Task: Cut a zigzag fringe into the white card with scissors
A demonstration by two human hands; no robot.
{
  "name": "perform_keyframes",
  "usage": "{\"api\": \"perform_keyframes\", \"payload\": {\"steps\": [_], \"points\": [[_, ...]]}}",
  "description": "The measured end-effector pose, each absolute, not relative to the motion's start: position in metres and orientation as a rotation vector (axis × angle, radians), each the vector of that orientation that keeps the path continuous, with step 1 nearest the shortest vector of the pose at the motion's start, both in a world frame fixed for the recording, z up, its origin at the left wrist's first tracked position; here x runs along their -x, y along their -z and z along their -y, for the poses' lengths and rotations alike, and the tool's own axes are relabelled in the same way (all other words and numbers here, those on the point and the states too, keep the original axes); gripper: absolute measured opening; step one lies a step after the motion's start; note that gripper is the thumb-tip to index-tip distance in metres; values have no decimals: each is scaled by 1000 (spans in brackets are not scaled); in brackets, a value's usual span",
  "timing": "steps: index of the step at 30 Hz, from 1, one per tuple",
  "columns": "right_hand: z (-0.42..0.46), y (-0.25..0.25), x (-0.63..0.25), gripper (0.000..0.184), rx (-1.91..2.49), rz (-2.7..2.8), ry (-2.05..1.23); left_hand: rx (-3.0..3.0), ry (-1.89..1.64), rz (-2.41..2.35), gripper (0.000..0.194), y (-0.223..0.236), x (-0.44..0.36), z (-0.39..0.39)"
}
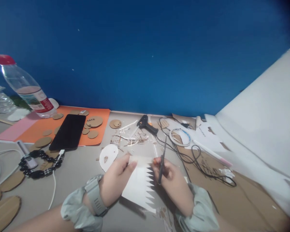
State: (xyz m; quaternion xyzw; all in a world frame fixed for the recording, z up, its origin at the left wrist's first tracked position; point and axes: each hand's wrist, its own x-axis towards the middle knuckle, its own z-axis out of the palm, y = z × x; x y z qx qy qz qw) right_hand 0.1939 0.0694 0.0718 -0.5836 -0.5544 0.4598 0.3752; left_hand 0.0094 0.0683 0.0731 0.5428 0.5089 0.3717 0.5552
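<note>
A sheet of white paper with a row of pointed teeth along its right edge is tilted above the table. My left hand is closed on its upper left side, thumb on top. At the paper's upper right corner are the fingertips of my right hand. That hand is closed around a slim dark pointed tool, its tip pointing up and away; whether it is scissors or a knife I cannot tell. Just beyond my left hand lies a white disc with a small hole.
A black glue gun lies behind the paper among scraps. On the left are a phone, cardboard discs, a beaded bracelet and a bottle. Black cable crosses a cardboard sheet on the right.
</note>
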Motion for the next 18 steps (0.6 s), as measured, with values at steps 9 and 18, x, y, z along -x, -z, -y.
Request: {"api": "perform_keyframes", "payload": {"steps": [9, 18], "points": [[-69, -73, -193, 16, 1518, 1431, -1191, -1327, -895, -1216, 34, -73, -9, -67], [-70, -70, -195, 12, 1449, 1472, -1160, -1304, -837, -1250, 38, -75, -10, -67]]}}
